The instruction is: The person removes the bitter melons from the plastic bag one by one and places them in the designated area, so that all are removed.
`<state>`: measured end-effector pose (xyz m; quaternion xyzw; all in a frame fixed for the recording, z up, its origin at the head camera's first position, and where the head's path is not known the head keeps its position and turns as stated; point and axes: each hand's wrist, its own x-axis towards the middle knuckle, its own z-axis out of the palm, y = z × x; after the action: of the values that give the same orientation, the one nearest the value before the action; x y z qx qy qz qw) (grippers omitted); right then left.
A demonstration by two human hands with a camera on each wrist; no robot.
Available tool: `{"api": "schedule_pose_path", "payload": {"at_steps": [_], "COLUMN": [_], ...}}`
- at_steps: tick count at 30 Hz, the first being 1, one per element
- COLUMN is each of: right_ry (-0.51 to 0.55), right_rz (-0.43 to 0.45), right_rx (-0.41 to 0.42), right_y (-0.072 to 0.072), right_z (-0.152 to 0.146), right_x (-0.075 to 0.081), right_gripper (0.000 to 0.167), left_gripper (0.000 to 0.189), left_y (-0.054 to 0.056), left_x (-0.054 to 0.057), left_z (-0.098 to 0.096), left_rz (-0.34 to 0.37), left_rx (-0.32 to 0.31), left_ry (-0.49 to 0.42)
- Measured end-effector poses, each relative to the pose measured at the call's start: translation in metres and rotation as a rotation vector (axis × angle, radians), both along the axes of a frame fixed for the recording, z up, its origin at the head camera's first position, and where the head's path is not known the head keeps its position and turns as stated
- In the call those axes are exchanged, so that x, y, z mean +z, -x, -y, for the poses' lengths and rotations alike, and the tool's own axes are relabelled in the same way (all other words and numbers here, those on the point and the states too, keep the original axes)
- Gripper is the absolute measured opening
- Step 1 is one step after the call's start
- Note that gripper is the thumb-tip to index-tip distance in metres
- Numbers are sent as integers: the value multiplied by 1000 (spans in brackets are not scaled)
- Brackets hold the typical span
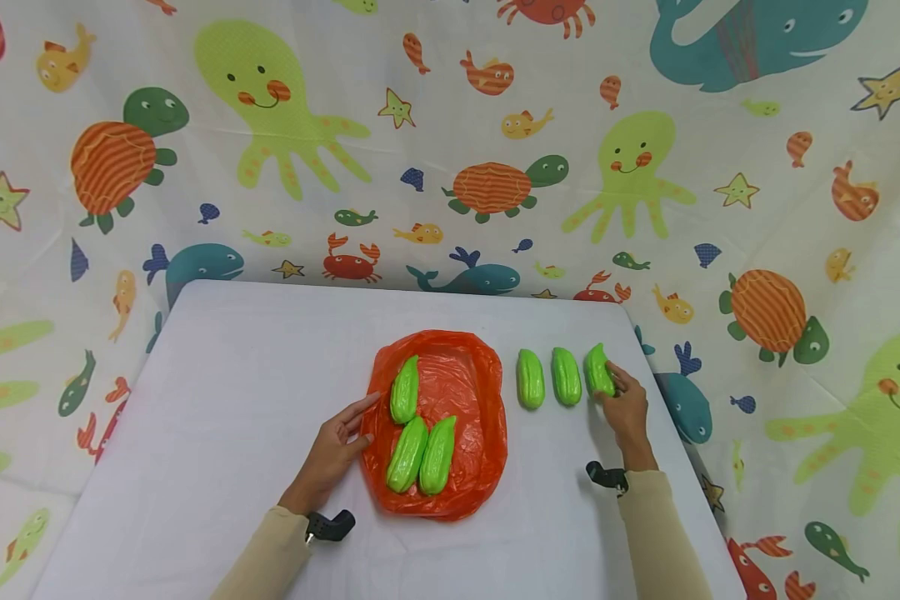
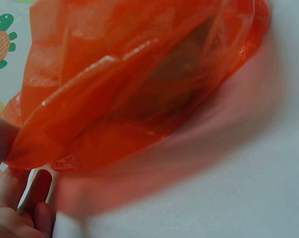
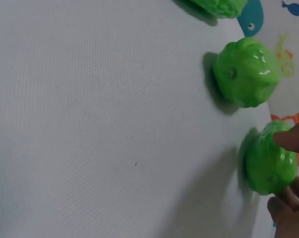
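Note:
Left of the table's middle, my left hand [image 1: 332, 454] pinches the left edge of a red plastic bag [image 1: 476, 442]. The left wrist view shows the thumb over that thin bag edge [image 2: 45, 148] and the fingers beneath. Three bright green, ridged gourds lie in the bag: an upper one [image 1: 404, 392] and two side by side below, a left gourd [image 1: 407, 456] and a right gourd [image 1: 438, 455]. My right hand [image 1: 630, 412] grips the rightmost gourd [image 1: 597, 369] of three in a row, thumb and fingers on opposite sides; in the right wrist view this gourd [image 3: 269, 163] is at the table.
The middle gourd [image 1: 566, 377] and the left gourd [image 1: 530, 379] of the row lie between the bag and my right hand. A white cloth covers the table [image 1: 270, 358]. Behind it hangs a curtain [image 1: 420, 250] printed with sea animals.

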<state>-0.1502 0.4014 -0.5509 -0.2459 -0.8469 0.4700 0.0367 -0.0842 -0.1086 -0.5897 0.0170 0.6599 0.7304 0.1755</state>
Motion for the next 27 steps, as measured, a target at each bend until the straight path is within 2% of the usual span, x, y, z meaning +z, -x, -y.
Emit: {"api": "schedule_pose_path", "payload": {"at_steps": [8,14,17,21,27], "right_ry": [-38,-57,-45,-26,11], "right_rz": [-113,-182,-234,-297,-335], "right_rx": [-21,15,57,154,254], "right_y": [-4,-10,-15,-21,-32], "right_z": [3,27,43,68,104], "right_x": [11,29,35,39,45], "right_gripper": [75,75,74,74,74], "left_gripper": [63,64,64,64,64], "left_y": [0,0,0,0,0], "left_x": [0,0,-1,-2,-2], "left_z": [0,0,0,0,-1], "left_rz": [-5,-15,-13,-16,-13], "left_rx": [-1,-5,-3,-2,-1], "left_ry": [-2,-6,-7,1,2]}}
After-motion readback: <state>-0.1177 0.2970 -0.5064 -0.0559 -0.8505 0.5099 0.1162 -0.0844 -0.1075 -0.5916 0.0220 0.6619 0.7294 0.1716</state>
